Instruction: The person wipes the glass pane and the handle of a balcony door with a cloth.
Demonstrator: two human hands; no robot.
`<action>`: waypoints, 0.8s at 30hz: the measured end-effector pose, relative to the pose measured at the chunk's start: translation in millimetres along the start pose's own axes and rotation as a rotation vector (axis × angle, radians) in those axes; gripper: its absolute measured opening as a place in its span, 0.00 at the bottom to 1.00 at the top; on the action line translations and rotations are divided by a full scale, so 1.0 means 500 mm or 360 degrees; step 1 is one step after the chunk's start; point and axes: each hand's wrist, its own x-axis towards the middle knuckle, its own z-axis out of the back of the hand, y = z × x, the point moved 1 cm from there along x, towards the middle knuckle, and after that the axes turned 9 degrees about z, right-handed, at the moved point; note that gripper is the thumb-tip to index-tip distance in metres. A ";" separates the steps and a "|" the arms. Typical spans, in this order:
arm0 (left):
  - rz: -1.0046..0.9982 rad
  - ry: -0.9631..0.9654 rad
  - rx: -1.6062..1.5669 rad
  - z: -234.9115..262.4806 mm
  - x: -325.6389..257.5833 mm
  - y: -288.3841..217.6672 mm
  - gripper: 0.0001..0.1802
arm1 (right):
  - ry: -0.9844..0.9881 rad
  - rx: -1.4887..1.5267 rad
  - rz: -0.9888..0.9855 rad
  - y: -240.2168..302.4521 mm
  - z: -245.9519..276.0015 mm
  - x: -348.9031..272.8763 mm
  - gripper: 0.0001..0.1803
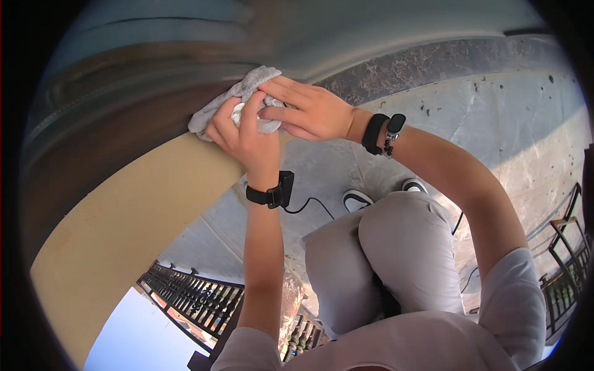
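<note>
A crumpled grey cloth (244, 93) lies against the edge where a beige wall (136, 210) meets a dark brown band (124, 105). My left hand (244, 133) is closed around the cloth from below, fingers curled into it. My right hand (306, 108) lies flat over the cloth's right side, its fingers touching my left hand's fingers. Each wrist carries a black band with a small device. The lower part of the cloth is hidden by my hands.
Below me are a pale stone floor (495, 111) with a dark marble border (433, 65), my bent knees in grey trousers (396, 247) and my shoes (356, 199). A dark metal railing (192, 297) runs at the lower left and another (566, 272) at the right.
</note>
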 end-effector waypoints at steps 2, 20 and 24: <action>-0.0189 -0.0142 0.0068 -0.008 -0.009 0.020 0.14 | -0.0095 -0.0047 0.0039 -0.002 -0.020 -0.003 0.30; -0.0023 -0.0090 -0.0134 -0.143 -0.113 0.050 0.20 | -0.0086 -0.0166 -0.0003 -0.044 -0.058 -0.083 0.24; 0.0137 0.0225 -0.0225 -0.216 -0.203 0.052 0.21 | 0.0107 -0.0158 -0.0136 -0.070 -0.079 -0.183 0.24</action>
